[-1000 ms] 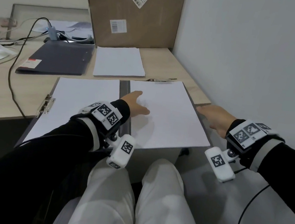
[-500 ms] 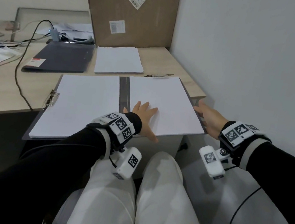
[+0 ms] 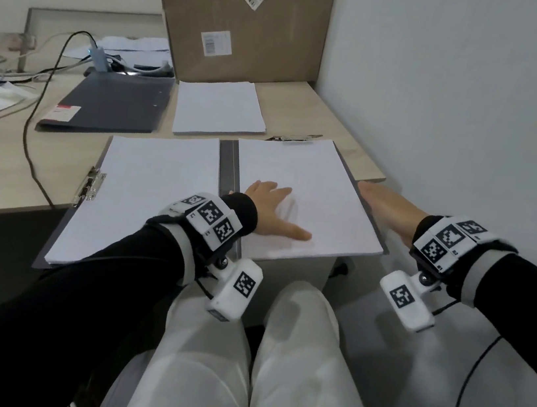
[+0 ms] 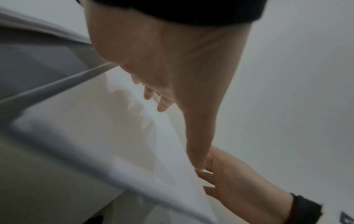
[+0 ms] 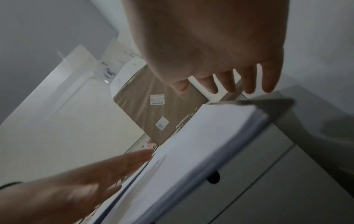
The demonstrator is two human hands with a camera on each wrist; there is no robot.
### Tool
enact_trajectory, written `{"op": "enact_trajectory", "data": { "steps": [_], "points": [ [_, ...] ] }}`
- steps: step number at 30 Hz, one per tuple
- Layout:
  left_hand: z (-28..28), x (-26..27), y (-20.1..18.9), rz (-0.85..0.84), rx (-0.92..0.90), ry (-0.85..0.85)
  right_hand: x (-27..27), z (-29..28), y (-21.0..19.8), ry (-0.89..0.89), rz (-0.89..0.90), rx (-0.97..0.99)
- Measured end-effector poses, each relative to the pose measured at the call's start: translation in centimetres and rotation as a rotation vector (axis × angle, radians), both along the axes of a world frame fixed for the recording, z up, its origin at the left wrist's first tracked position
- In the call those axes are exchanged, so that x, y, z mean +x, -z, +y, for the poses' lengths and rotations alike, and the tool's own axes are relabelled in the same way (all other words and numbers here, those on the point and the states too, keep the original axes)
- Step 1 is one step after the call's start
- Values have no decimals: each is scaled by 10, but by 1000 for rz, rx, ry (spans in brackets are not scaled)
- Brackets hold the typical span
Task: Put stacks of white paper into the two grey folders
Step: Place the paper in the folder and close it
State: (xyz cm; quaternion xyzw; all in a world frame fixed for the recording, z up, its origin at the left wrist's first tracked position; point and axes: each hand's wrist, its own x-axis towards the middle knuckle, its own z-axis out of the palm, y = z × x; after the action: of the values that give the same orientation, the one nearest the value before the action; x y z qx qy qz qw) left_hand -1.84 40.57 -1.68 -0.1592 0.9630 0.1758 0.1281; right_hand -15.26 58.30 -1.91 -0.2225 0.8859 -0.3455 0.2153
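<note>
An open grey folder (image 3: 229, 177) lies across the table's front edge and overhangs it, with a white paper stack on its left half (image 3: 144, 196) and another on its right half (image 3: 299, 169). My left hand (image 3: 273, 211) lies flat on the right stack near its front, fingers spread and thumb pointing right. My right hand (image 3: 387, 209) is held straight against the folder's right edge. In the left wrist view its fingertips (image 4: 203, 174) touch the stack's side. A second grey folder (image 3: 115, 102) lies closed at the back left, beside a loose paper stack (image 3: 218, 108).
A tall cardboard box (image 3: 244, 20) stands behind the loose stack. A white wall (image 3: 463, 110) runs close along the right. A black cable (image 3: 33, 122) trails over the table's left part, near cluttered devices and cloths. A drawer unit (image 5: 268, 174) sits under the table.
My left hand has slid back toward me over the right stack, from near the spine to the stack's front. My right hand stays at the folder's right edge.
</note>
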Motion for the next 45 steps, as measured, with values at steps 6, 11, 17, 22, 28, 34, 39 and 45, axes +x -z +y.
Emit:
{"op": "enact_trajectory", "data": {
  "steps": [6, 11, 17, 22, 28, 34, 39, 45],
  "points": [
    [-35, -41, -39, 203, 204, -109, -43, -44, -21, -142, 213, 211],
    [-60, -94, -50, 249, 228, -149, -78, -87, -9, -258, 279, 431],
    [-71, -146, -43, 250, 251, -155, -102, -116, 9, -253, 280, 444],
    [-75, -178, -32, 212, 234, -120, -112, -127, 25, -247, 257, 515],
    [-71, -205, -21, 123, 187, -47, -117, -130, 35, -241, 252, 526],
    [-76, -213, -19, 296, 302, -116, -117, -131, 35, -232, 261, 522],
    [-101, -195, -28, 497, 135, -230, -116, -130, 33, -232, 256, 539],
    [-129, -169, -31, 331, -153, -232, -110, -130, 26, -240, 247, 550]
  ]
}}
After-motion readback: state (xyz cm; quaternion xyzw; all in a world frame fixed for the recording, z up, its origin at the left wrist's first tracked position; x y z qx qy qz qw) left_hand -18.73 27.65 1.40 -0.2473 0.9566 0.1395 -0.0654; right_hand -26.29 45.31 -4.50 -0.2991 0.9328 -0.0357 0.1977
